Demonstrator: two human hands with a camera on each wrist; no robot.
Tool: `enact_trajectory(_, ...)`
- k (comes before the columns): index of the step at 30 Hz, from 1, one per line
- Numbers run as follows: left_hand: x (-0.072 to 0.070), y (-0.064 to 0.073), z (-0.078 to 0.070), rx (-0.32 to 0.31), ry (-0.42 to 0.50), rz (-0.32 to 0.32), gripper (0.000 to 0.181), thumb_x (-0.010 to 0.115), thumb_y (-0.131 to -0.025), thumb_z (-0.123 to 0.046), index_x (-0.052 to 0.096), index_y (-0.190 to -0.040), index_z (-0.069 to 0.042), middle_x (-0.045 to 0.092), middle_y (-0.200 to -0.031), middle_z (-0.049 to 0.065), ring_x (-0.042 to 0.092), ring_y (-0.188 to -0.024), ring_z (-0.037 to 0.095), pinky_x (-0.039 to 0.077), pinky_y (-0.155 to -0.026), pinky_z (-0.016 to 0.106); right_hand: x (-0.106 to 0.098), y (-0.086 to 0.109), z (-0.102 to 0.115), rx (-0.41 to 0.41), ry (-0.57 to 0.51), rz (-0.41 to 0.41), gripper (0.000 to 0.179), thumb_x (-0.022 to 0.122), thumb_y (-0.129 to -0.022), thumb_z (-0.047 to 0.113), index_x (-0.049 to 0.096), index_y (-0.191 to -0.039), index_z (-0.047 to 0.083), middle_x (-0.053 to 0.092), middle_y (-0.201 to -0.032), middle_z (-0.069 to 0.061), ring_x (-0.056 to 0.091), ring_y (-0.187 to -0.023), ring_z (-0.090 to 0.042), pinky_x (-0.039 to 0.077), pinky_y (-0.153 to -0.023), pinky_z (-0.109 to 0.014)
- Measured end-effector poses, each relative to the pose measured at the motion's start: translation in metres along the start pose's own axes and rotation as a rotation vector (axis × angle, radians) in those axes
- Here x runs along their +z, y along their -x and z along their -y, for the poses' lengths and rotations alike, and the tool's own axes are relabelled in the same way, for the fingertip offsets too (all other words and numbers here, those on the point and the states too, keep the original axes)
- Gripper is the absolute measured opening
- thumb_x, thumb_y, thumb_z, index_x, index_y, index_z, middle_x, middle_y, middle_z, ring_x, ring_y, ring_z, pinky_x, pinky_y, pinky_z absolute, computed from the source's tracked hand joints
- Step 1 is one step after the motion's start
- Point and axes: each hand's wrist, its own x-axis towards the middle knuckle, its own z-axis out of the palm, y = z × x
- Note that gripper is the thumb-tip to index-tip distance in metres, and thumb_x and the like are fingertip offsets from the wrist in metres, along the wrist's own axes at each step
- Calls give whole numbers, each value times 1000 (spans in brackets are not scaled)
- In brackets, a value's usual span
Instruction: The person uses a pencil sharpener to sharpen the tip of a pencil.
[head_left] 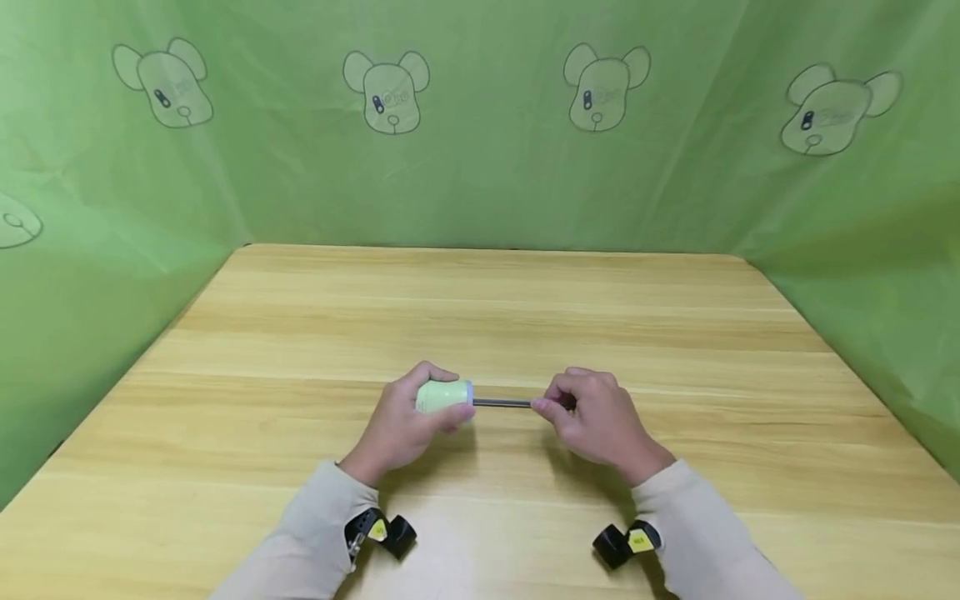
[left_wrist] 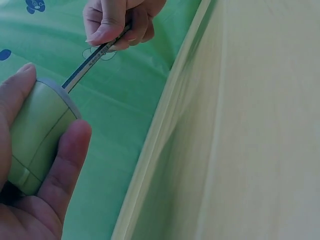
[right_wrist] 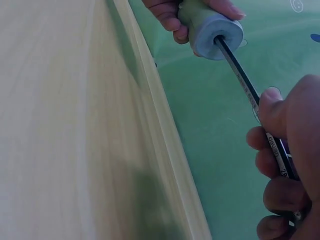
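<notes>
Pencil (head_left: 501, 403) spans left hand's (head_left: 401, 425) sharpener (head_left: 444, 397); right hand (head_left: 596, 419) pinches.

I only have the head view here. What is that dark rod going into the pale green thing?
Observer: It is a pencil with printed lettering, pushed into a round hole in the sharpener end face.
Operator: How does the right hand hold it?
Observer: The right hand pinches it between thumb and curled fingers.
Operator: And the left?
Observer: The left hand wraps the sharpener body, thumb along its side.
</notes>
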Motion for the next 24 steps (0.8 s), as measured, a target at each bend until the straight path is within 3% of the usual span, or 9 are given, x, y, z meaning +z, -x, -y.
enact_trajectory(3,0,0,1,5,-19,-3,33,78,-83,-19,62,-109,-5,63,-88,12,62,-67,19,55,-53,32,1,0,-1,-3,1,-22,21,76,-82,10,65,-65,15,50,-64,10,43,-57,-6,39,-49,-23)
enact_trajectory(7,0,0,0,-30,-24,-24,35,78,-82,-19,62,-111,-6,63,-89,11,62,-67,20,54,-53,32,6,0,-3,-62,82,-175,12,84,-75,17,74,-73,10,57,-66,5,44,-56,-7,38,-51,-25)
enact_trajectory(10,0,-1,-2,-63,11,-48,37,78,-83,-18,61,-112,-5,63,-90,12,65,-67,20,56,-55,36,9,-1,-4,-111,97,-301,28,86,-71,31,76,-82,7,60,-73,-1,49,-60,-12,39,-54,-28)
enact_trajectory(13,-2,-4,-4,-81,82,-70,36,77,-83,-14,60,-113,-3,63,-92,14,68,-67,23,58,-60,41,10,-4,-4,-190,54,-383,42,76,-76,46,73,-85,5,59,-79,-5,54,-68,-19,44,-59,-31)
enact_trajectory(17,-4,-6,-6,-90,147,-65,35,76,-84,-10,59,-114,-2,62,-94,17,68,-68,26,59,-64,45,8,-8,-2,-298,30,-455,46,65,-87,48,70,-78,2,55,-76,-6,54,-66,-22,45,-56,-29)
enact_trajectory(24,-3,-3,-5,-117,166,-21,36,74,-85,-12,57,-113,1,61,-94,19,68,-68,25,59,-65,43,8,-6,-3,-350,-10,-478,45,66,-90,43,67,-69,4,46,-65,-3,41,-53,-17,33,-45,-20)
